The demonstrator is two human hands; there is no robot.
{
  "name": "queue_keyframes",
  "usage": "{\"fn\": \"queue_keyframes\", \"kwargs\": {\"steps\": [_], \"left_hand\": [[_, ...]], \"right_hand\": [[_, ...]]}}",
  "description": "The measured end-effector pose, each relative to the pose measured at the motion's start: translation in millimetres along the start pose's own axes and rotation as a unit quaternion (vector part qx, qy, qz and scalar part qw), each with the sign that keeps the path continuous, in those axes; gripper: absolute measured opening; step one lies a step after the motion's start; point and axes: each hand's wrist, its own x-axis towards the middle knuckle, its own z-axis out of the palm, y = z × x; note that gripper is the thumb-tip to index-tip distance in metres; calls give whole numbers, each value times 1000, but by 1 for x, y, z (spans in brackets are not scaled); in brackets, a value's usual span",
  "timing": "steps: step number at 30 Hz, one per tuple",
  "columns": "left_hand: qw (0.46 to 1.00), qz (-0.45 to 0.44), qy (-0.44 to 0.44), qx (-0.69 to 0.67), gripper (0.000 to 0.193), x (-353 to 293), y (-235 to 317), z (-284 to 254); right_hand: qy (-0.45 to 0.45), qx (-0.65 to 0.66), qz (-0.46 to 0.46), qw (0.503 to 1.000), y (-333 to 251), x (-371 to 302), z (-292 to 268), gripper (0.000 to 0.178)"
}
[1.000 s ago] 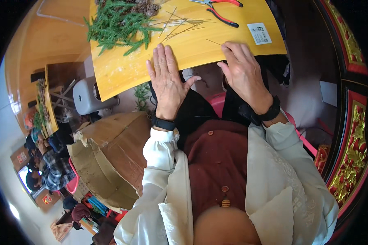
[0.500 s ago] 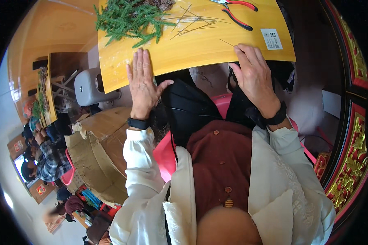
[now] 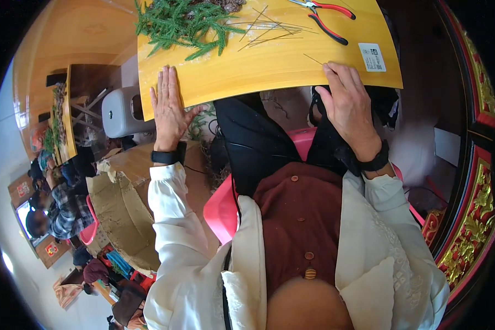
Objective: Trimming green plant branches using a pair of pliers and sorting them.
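My left hand (image 3: 170,115) lies flat at the near left edge of the yellow tabletop (image 3: 269,69), fingers stretched and thumb out to the side, holding nothing. At the near right edge my right hand (image 3: 349,104) has its fingers curled, the thumb low at the table's rim. A thin wire (image 3: 312,58) sticks out from under its fingertips. Farther back lie several loose thin wires (image 3: 272,30) in a crossed heap. Left of them is a pile of green artificial pine sprigs (image 3: 184,27), with brown pine cones (image 3: 234,5) behind.
Pliers (image 3: 330,25) with red and black handles lie at the back right, near a white printed label (image 3: 372,57). Left of my seat stand a torn cardboard box (image 3: 121,214) and a grey stool (image 3: 121,113). A carved red and gold panel (image 3: 473,214) borders the right. Other people sit far left.
My left hand has slid left along the table edge, its thumb moving with it. The right hand keeps its place on the wire; the whole view has shifted slightly.
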Motion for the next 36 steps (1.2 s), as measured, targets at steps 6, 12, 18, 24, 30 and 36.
{"fn": "queue_keyframes", "kwargs": {"steps": [6, 12, 18, 24, 30, 36], "left_hand": [[999, -34, -10, 26, 113, 1, -23, -9], [977, -56, 43, -201, 110, -23, -39, -24], [937, -182, 160, -251, 39, -24, -23, -44], [967, -132, 153, -152, 18, 33, 76, -75], [979, 89, 157, 94, 14, 133, 185, -106], [987, 114, 104, 48, 22, 216, 239, -74]], "right_hand": [[-1, 11, 3, 1000, -1, 5, -8, 40], [4, 14, 14, 1000, 7, 2, -11, 39], [14, 7, 10, 1000, 17, 6, -13, 41], [17, -12, -40, 999, 57, -3, -25, 28], [43, -15, -72, 996, 79, -11, -52, 18], [47, 13, -98, 994, 99, -17, -65, 15]]}}
